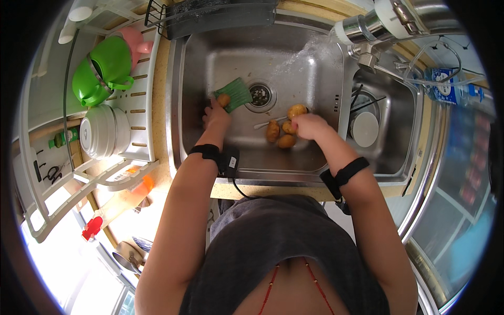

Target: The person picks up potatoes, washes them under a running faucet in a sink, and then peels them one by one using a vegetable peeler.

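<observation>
In the large steel sink basin, my left hand [217, 117] has its fingers around a small potato [223, 99] against a ridged green cloth or pad [239, 91]. My right hand [312, 126], slightly blurred, has its fingertips on a potato [289, 127] in a small group. Another potato [297, 111] lies just above it, a longer one [272, 131] to its left, and one more [287, 141] below. A thin pale handle [264, 124] pokes out from between them; its other end is hidden. Both forearms wear black straps with small devices.
Water [301, 53] pours from the faucet [346, 32] at the upper right. The drain [260, 95] holds scraps. A smaller basin [393, 153] contains a white round object [365, 129] and dark sticks. On the left, a dish rack [139, 98] holds green containers [103, 71] and white bowls [104, 132].
</observation>
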Tool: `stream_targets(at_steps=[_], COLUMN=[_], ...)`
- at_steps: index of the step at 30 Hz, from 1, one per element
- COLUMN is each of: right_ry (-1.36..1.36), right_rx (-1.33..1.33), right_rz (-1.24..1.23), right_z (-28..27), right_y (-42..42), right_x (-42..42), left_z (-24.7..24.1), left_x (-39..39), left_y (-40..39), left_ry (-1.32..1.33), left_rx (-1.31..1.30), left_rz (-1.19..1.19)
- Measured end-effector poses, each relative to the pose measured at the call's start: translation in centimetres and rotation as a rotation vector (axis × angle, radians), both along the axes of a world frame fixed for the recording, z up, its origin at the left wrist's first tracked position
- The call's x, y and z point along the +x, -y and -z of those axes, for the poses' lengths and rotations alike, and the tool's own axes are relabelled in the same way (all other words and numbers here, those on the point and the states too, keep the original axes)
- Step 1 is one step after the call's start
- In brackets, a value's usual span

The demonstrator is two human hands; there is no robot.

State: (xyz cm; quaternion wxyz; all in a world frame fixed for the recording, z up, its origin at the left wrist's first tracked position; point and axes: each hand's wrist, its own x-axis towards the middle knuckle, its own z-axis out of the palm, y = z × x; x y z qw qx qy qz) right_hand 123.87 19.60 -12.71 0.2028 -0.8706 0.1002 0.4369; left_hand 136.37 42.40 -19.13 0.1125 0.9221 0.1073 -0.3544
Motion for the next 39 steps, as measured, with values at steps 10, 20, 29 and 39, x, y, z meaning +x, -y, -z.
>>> stream_targets(at_steps=[10,20,29,39], right_ry=[0.35,0.765,0.641,0.449], right_rx=[0.448,0.903,1.001,0.932], right_rz=[0.611,1.157,1.309,1.479], right_z=[-1.4,-6.7,-9.3,-10.5], right_y=[0.2,-2.1,-2.4,-3.0], right_x=[4.0,6.5,7.4,7.8], left_z=[-3.4,-14.6,-12.7,-14.4], left_x=[3.6,2.6,1.8,0.2], left_y=[3.3,12.4,12.1,11.9], left_ry=[-0.767,-0.326,-0.191,0.363], left_rx=[-0.837,-1.307,-1.506,-1.111], left_rz=[-0.061,-0.426,-0.146,0.148])
